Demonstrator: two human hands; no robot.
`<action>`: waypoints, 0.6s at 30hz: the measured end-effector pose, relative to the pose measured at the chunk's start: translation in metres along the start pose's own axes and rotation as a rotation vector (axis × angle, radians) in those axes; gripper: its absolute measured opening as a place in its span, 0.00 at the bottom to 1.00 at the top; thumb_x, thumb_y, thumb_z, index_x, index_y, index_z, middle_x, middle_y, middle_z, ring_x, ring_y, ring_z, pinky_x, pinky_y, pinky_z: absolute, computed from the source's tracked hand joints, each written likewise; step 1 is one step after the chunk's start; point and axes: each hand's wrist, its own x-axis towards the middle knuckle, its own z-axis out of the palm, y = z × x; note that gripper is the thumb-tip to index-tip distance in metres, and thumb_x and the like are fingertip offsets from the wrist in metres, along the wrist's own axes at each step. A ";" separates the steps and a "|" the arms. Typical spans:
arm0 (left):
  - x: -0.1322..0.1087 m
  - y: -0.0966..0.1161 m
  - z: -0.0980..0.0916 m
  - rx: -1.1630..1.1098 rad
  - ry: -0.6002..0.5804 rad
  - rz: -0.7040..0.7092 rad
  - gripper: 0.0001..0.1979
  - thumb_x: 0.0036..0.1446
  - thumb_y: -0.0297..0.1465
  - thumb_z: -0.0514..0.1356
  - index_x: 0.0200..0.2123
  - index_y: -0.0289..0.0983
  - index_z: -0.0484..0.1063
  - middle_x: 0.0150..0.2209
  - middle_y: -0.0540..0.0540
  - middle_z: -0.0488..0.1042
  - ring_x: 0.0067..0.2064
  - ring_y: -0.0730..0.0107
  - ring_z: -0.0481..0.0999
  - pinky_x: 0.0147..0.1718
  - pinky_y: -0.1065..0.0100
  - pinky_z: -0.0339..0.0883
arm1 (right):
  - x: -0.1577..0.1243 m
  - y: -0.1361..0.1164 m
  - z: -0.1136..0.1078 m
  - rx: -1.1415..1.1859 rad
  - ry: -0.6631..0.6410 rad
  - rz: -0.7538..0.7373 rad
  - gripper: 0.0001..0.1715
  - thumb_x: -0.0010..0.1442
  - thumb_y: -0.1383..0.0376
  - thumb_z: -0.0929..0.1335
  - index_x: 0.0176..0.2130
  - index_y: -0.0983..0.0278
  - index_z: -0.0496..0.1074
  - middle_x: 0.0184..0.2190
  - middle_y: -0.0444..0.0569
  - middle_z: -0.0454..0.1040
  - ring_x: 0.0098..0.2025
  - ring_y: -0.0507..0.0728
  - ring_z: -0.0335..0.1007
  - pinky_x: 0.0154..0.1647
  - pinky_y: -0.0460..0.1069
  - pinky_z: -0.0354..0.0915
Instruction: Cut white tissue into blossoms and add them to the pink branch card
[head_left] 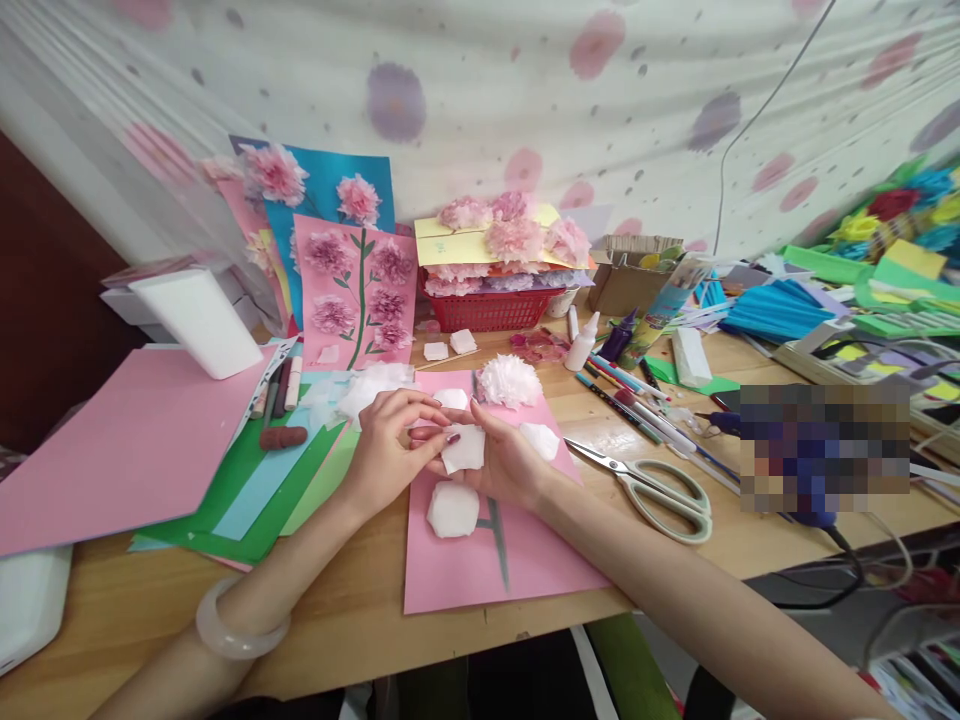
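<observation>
My left hand [382, 440] and my right hand [514, 460] meet over a pink sheet of card [450, 575]. Between them is a small square of white tissue paper [466, 452]. The left thumb presses on its left edge, while the right hand supports it from beneath and behind, its thumb pointing up. Fingers overlap, so part of the grip is hidden. On the card, a folded white tissue piece [453, 508] sits just below my hands and another white piece [540, 440] to the right. A fluffy white paper flower [510, 382] tops a grey-green painted stem [499, 555].
Scissors [652, 490] lie right of the card, near pens [619, 405] and a white glue bottle [582, 345]. A blue glue gun [814, 500] is partly blurred. Behind stand a red basket [491, 312] and a pink flower picture [360, 290]. Green sheets [259, 535] lie left.
</observation>
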 end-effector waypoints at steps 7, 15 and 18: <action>-0.003 0.002 0.001 0.068 0.041 0.043 0.05 0.52 0.27 0.63 0.25 0.40 0.72 0.38 0.46 0.75 0.46 0.59 0.69 0.46 0.55 0.61 | -0.001 0.000 0.003 0.020 -0.005 -0.010 0.21 0.67 0.56 0.58 0.45 0.67 0.71 0.38 0.54 0.77 0.40 0.55 0.73 0.48 0.55 0.66; -0.003 0.001 0.002 0.167 0.110 0.171 0.02 0.53 0.30 0.64 0.29 0.42 0.74 0.40 0.47 0.77 0.46 0.58 0.70 0.46 0.54 0.57 | -0.001 0.000 0.002 0.018 0.014 -0.011 0.18 0.67 0.58 0.59 0.42 0.65 0.72 0.37 0.52 0.77 0.38 0.55 0.73 0.46 0.54 0.66; -0.003 0.002 0.002 0.171 0.109 0.192 0.03 0.54 0.30 0.63 0.28 0.42 0.74 0.40 0.47 0.77 0.46 0.57 0.70 0.46 0.54 0.57 | -0.002 0.000 0.003 0.006 -0.001 -0.016 0.19 0.67 0.58 0.59 0.42 0.65 0.72 0.37 0.51 0.77 0.39 0.55 0.73 0.46 0.54 0.65</action>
